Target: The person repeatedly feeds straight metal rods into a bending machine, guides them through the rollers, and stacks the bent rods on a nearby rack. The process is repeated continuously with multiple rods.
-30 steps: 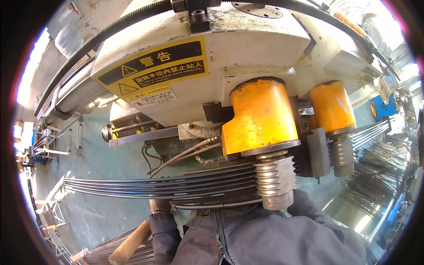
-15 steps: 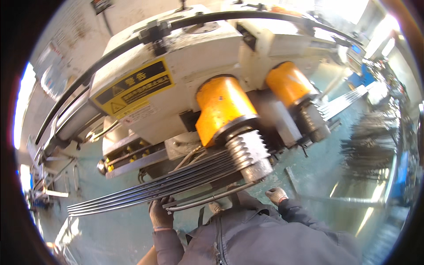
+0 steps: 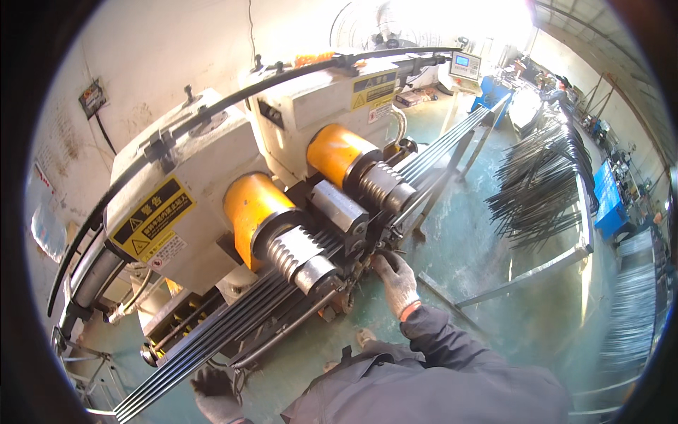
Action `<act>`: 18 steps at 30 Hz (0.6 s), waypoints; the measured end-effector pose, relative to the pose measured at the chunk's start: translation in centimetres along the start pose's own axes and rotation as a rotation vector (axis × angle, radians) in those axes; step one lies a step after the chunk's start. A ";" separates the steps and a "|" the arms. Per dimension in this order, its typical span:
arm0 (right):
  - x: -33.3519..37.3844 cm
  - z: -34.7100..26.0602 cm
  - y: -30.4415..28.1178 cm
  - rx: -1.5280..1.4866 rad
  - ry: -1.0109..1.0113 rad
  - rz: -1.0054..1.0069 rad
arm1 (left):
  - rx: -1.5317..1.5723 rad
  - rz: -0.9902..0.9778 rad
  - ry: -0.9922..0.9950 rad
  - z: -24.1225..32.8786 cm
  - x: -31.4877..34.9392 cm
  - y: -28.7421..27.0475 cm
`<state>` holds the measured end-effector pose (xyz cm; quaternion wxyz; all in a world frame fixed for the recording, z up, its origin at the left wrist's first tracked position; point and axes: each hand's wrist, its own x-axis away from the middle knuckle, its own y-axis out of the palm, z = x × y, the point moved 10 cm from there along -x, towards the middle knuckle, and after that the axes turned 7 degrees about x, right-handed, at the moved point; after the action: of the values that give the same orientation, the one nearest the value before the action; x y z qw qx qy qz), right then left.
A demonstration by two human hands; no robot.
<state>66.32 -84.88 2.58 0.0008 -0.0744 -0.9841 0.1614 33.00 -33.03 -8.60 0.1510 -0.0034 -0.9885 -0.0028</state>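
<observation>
My right hand [image 3: 397, 284], in a pale knit glove, reaches to the front of the machine. Its fingers curl at a small metal part beside the roller; what they hold is hidden. Lower left, my left hand [image 3: 216, 396], gloved with dark fingers, is just below a row of long metal rods [image 3: 205, 332], its fingers loosely apart and nothing visible in them. Those rods run slantwise through the machine, under a grooved steel roller [image 3: 300, 258] with an orange housing [image 3: 254, 212]. A second grooved roller [image 3: 385, 185] sits farther along. A thin bar [image 3: 282, 332] runs along the front.
The machine's pale body [image 3: 205, 162] carries yellow-black warning labels. Farther right stand a control panel [image 3: 465, 65] and a rack heaped with dark rods [image 3: 540, 177]. A blue crate [image 3: 609, 201] and a bundle of shiny rods [image 3: 632, 304] lie at far right. A metal floor frame [image 3: 522, 279] crosses behind my right arm.
The view has swung right, showing more of the rack. My right hand has come up from beside my body to the machine front. The left hand has moved away from the front bar's end.
</observation>
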 end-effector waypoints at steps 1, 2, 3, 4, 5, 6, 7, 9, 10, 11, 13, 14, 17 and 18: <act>-0.6 -1.0 0.4 -0.134 0.006 0.015 | -0.804 -0.111 0.306 0.9 0.5 2.6; -1.1 -1.8 0.6 -0.215 0.013 0.032 | -1.395 -0.207 0.741 1.0 1.8 5.9; -1.6 -2.8 0.7 -0.272 -0.025 0.059 | -1.545 -0.256 0.923 -0.4 2.8 7.0; -2.2 -3.1 1.1 -0.353 -0.001 0.062 | -1.606 -0.311 1.021 -2.1 3.6 7.3; -2.7 -3.5 1.3 -0.393 -0.005 0.075 | -1.641 -0.364 1.101 -4.0 4.2 7.3; -3.4 -3.5 1.8 -0.442 0.018 0.066 | -1.662 -0.418 1.150 -6.2 4.8 7.1; -3.9 -3.0 2.2 -0.472 0.086 0.071 | -1.678 -0.472 1.185 -8.5 5.4 6.6; -5.0 -2.8 3.5 -0.696 0.157 0.036 | -1.722 -0.576 1.244 -13.3 6.2 5.5; -5.4 -2.8 4.1 -0.761 0.184 0.007 | -1.750 -0.633 1.268 -15.9 6.6 5.0; -5.7 -2.7 4.8 -0.855 0.226 -0.030 | -1.801 -0.673 1.293 -18.5 6.8 4.6; -6.4 -2.8 5.2 -0.816 0.244 -0.026 | -1.914 -0.724 1.380 -23.7 7.1 4.1; -6.6 -3.0 5.3 -0.815 0.222 -0.011 | -1.950 -0.758 1.428 -26.1 7.3 3.8; -7.5 -2.8 6.3 -0.856 0.300 -0.030 | -2.028 -0.869 1.492 -33.2 6.8 3.1; -7.9 -3.0 6.7 -0.870 0.313 -0.052 | -2.044 -0.892 1.504 -35.2 6.4 2.9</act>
<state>75.20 -78.87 3.45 0.1220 -0.0667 -0.9500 -0.2797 37.44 -30.37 26.86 0.5691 0.2083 -0.1379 -0.7834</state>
